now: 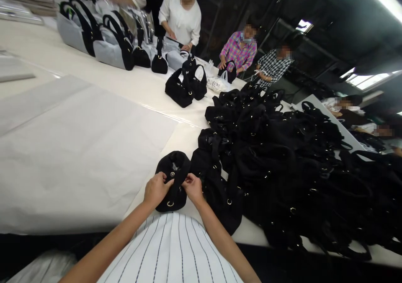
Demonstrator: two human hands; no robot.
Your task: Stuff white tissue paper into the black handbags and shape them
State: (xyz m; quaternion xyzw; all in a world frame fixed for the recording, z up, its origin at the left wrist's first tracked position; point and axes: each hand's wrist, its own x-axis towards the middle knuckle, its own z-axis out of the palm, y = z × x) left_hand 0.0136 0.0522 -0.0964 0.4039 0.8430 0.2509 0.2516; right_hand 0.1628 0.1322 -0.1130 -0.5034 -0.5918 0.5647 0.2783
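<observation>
A small black handbag point(176, 197) with gold-toned metal rings and a snap sits on the table right in front of my body. My left hand point(157, 189) pinches the bag's edge on its left side, close to the round metal snap. On the opposite side, my right hand point(193, 187) has its fingers closed on the bag's edge. The strap runs between the two hands. A bit of pale lining or filling shows in the bag's opening.
A large heap of black handbags point(266, 149) covers the table to the right. White paper sheets point(78, 149) lie on the left. Two black bags point(185, 84) stand farther back, with grey-wrapped bags point(113, 52) behind. Co-workers point(182, 13) stand along the far side.
</observation>
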